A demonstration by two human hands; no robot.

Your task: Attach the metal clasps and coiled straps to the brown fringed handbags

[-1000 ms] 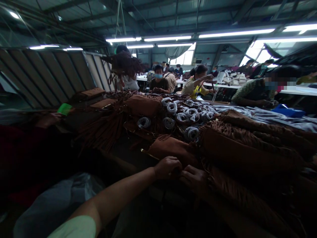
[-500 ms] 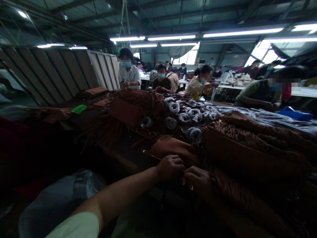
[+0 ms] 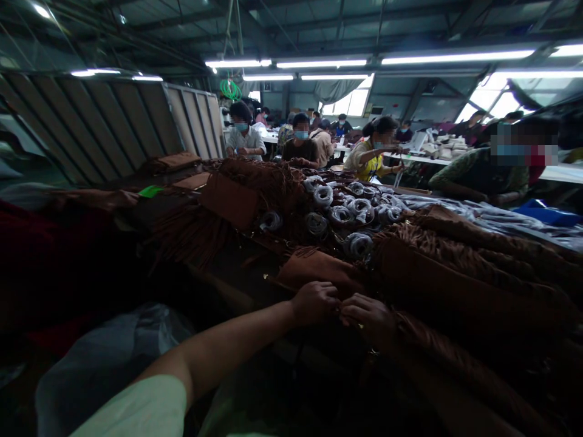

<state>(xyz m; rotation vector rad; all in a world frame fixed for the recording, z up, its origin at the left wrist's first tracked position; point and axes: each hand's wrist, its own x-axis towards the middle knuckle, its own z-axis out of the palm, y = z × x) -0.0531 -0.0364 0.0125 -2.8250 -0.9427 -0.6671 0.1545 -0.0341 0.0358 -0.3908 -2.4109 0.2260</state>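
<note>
My left hand [image 3: 315, 303] has its fingers bent inward, their tips close against my right hand [image 3: 370, 317]. Both are closed around something small and dark between them that I cannot make out. Just beyond them lies a brown leather-like piece [image 3: 321, 269] with fringe at its upper edge and a small gold-coloured tip at its left. Brown fringed material [image 3: 446, 349] runs down to the right beside my right hand. Small shiny metal shows near the right fingers. Plastic-wrapped coils [image 3: 358, 245] sit farther back.
A large brown fringed stack [image 3: 455, 279] fills the right side. More brown pieces [image 3: 230, 200] lie at centre left. A clear plastic bag [image 3: 113, 370] is at lower left, a blue object [image 3: 546, 212] at far right. Several masked people work beyond the table.
The view has shifted slightly. My fingertips have drawn closer together, and my right hand has turned a little. At left, a co-worker's hand and the green piece have shifted.
</note>
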